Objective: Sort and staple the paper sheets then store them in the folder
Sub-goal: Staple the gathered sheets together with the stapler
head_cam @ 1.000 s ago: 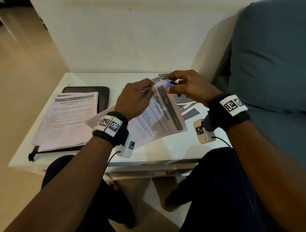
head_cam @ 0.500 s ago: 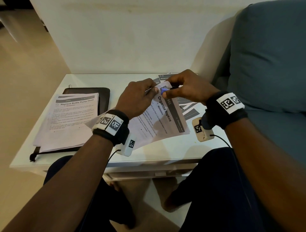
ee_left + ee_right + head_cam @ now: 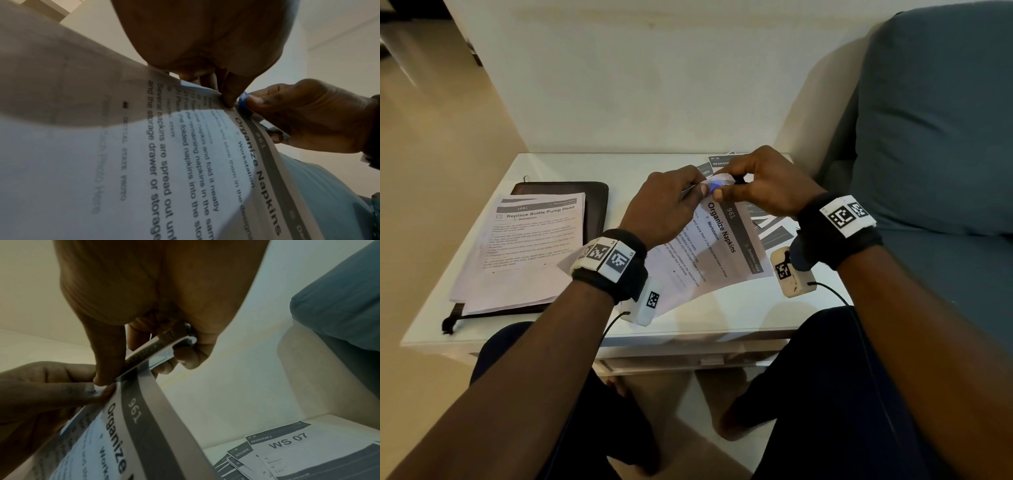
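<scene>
Sheets headed "Organize Napkins" point(image 3: 709, 253) are held tilted above the white table point(image 3: 722, 308). My left hand point(image 3: 671, 205) pinches their top corner. My right hand point(image 3: 763, 185) grips a small blue and metal stapler point(image 3: 715, 186) whose jaws sit over that same corner. The stapler point(image 3: 158, 352) shows its metal base in the right wrist view, and its blue tip point(image 3: 243, 99) shows beside my thumb in the left wrist view. A second paper stack headed "Replace Bottle Pump Head" point(image 3: 530, 246) lies on the dark folder point(image 3: 592, 198) at the table's left.
Loose sheets marked "WS 07", "Bedroom" and "Kitchen" point(image 3: 287, 449) lie on the table's right side under my right hand. A blue cushion point(image 3: 935, 120) rises at the right. The table's front edge sits just above my knees.
My right hand has brought the stapler leftward onto the sheets' top corner, next to my left fingertips. The sheets have swung slightly, with the corner now crumpled between both hands.
</scene>
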Demonstrator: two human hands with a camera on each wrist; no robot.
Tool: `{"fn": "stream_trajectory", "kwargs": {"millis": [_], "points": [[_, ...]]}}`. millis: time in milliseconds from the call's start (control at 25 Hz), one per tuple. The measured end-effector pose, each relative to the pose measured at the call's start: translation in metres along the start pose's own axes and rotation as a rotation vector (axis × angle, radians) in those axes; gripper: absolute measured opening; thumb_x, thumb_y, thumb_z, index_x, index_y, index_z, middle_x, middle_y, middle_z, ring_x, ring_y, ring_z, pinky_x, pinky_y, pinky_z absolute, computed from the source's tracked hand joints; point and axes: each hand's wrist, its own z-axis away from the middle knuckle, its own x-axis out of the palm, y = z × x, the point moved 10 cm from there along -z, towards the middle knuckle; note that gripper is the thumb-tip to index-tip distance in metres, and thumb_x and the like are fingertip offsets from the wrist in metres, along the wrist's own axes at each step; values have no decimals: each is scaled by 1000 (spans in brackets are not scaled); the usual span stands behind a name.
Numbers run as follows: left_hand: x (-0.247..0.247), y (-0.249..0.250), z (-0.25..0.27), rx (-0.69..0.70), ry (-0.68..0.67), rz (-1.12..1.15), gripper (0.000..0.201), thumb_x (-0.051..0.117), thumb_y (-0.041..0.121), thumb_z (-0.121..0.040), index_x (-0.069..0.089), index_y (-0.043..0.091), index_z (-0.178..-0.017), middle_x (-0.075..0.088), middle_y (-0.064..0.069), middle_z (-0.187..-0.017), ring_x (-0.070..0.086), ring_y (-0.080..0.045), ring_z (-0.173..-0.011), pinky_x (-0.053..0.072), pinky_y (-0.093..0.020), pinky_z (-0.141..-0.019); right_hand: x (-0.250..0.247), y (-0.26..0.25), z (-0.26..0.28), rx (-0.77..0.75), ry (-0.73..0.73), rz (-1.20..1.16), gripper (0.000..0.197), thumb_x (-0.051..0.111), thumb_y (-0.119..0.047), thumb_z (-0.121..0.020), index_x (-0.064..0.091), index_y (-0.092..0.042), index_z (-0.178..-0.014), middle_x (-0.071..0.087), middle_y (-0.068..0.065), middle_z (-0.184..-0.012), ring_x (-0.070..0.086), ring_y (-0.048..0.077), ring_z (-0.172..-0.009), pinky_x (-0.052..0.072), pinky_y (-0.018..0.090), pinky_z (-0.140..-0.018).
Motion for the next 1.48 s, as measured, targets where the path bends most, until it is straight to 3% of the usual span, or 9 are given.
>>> {"fn": "stream_trajectory", "kwargs": {"millis": [200,320,560,720,880,1120,1240,1320,1480], "points": [[-5,2,-1,-16,22,23,20,51,32,-108,64,16,-107,71,1,-90,67,-15,-77,46,-19,-64,-4,3,1,20,42,-45,16,70,-28,-95,74,-23,-110,70,-22,-92,63,-10,-84,43,5,-72],[-11,1,-1,-27,48,78,21,51,31,-107,64,14,-104,73,-1,-92,69,-14,-78,49,-13,-62,-16,19,7,118,166,-329,32,62,-25,-95,69,-19,-125,73,-9,-99,63,1,-81,46,22,-71],[-46,-77,15,-335,366,563,20,59,27,-101,69,9,-97,75,2,-89,68,-21,-83,56,-35,-76,-33,101,54,369,620,-915,40,69,-44,-80,66,-14,-107,48,-7,-71,38,10,-59,24,26,-52],[-67,-144,43,-624,568,703,21,62,21,-100,65,19,-80,61,11,-72,52,-9,-70,45,-24,-68,52,95,56,460,421,-807,48,76,-57,-81,69,-11,-97,73,3,-86,46,16,-59,19,25,-45],[-95,-224,74,-819,620,705,9,63,29,-96,65,23,-89,66,-1,-95,62,-20,-90,55,-42,-94,148,69,4,464,259,-765,32,85,-27,-80,61,-5,-83,57,9,-68,47,22,-56,25,24,-41],[-132,-339,148,-1121,386,587,21,71,9,-92,70,4,-113,72,-14,-113,66,-28,-87,54,-34,-76,277,39,-115,558,167,-828,20,81,-10,-81,68,1,-92,73,13,-86,61,24,-69,33,20,-42],[-151,-386,176,-1189,274,272,9,76,1,-85,68,7,-86,70,-24,-115,63,-35,-91,51,-43,-78,326,34,-162,600,97,-708,28,85,-18,-77,66,-6,-94,74,12,-103,70,27,-84,55,28,-60],[-154,-405,182,-1181,191,83,15,79,8,-83,71,9,-95,71,-22,-116,66,-39,-98,56,-46,-84,346,32,-174,627,54,-612,33,84,-19,-79,62,-6,-100,69,6,-106,68,26,-93,57,34,-81],[-151,-415,182,-1156,142,-126,43,83,17,-84,66,8,-123,65,-18,-131,62,-39,-117,52,-42,-98,353,37,-168,664,57,-563,40,79,-30,-86,64,-5,-111,69,6,-108,66,25,-94,53,31,-79]]}}
